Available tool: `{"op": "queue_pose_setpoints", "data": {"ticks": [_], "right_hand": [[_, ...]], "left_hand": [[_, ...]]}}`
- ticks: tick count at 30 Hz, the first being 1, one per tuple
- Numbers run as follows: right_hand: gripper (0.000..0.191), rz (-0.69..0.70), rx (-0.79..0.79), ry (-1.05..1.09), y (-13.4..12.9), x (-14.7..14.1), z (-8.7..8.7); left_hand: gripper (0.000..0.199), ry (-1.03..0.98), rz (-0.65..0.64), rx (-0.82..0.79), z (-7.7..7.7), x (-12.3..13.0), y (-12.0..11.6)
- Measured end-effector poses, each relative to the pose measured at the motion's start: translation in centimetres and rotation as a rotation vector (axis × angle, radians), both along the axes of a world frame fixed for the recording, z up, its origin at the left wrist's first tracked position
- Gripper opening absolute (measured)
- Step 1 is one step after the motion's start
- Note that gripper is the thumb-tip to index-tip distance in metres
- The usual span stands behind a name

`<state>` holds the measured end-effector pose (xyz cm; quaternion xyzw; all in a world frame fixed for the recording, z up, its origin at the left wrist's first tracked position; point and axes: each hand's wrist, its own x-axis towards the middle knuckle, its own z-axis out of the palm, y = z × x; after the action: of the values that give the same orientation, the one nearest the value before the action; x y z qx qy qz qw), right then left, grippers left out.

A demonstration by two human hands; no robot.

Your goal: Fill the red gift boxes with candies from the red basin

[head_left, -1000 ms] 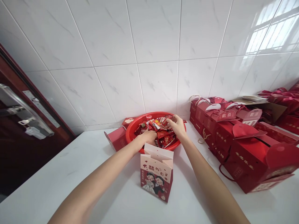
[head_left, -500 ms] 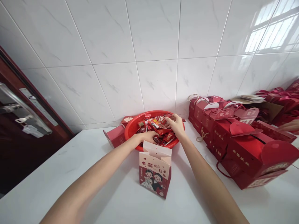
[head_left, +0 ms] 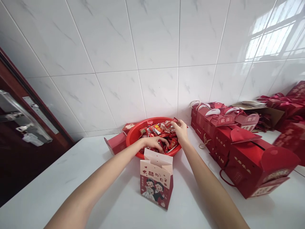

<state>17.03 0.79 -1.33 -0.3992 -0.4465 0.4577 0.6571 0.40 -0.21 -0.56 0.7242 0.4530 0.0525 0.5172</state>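
Observation:
A red plastic basket (head_left: pixel 132 147) holds many small wrapped candies (head_left: pixel 156 129), mostly red. My left hand (head_left: pixel 153 142) reaches over its near left side, fingers curved and apart among the candies. At the right side, my right hand (head_left: pixel 180 129) has its fingers bent together at a red-and-white wrapped candy; the fingertips are partly hidden. Just in front of the basket stands a small paper gift box (head_left: pixel 156 181), upright with its top flaps open, printed with a cartoon bride and groom. Neither hand touches this box.
Several red gift boxes with rope handles (head_left: pixel 240 165) line the right side of the white table (head_left: pixel 107 197). Behind the basket's left side lie more red boxes (head_left: pixel 116 143). A tiled wall (head_left: pixel 157 92) closes the back; a door with keys (head_left: pixel 30 133) stands left.
My left hand has lifted slightly and its fingers show more. My right hand stays at the basket's right side. Another person's hand at the far right has gone from view.

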Motion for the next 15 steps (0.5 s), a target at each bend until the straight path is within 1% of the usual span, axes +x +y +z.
{"op": "queue_pose_setpoints", "data": {"ticks": [2, 4, 7, 10, 12, 15], "right_hand": [[0.02, -0.013, -0.014, 0.04, 0.1, 0.1, 0.0], [0.021, -0.033, -0.014, 0.078, 0.2, 0.3, 0.0], [0.022, -0.068, -0.002, 0.116, 0.3, 0.5, -0.1], [0.023, -0.082, -0.005, 0.138, 0.4, 0.6, -0.1], [0.023, -0.072, -0.008, 0.134, 0.4, 0.7, -0.2], [0.022, -0.037, -0.002, 0.106, 0.3, 0.7, -0.1]], "left_hand": [[0.027, -0.059, 0.023, 0.041, 0.1, 0.0, -0.1], [0.021, -0.068, 0.04, 0.086, 0.5, -0.2, -0.3], [0.024, -0.118, 0.09, 0.113, 1.5, -0.9, -0.7], [0.025, -0.261, 0.216, 0.19, 2.3, -1.7, -1.1], [0.026, -0.361, 0.293, 0.235, 2.5, -2.2, -1.1], [0.032, -0.47, 0.366, 0.265, 2.4, -2.5, -1.1]]}}
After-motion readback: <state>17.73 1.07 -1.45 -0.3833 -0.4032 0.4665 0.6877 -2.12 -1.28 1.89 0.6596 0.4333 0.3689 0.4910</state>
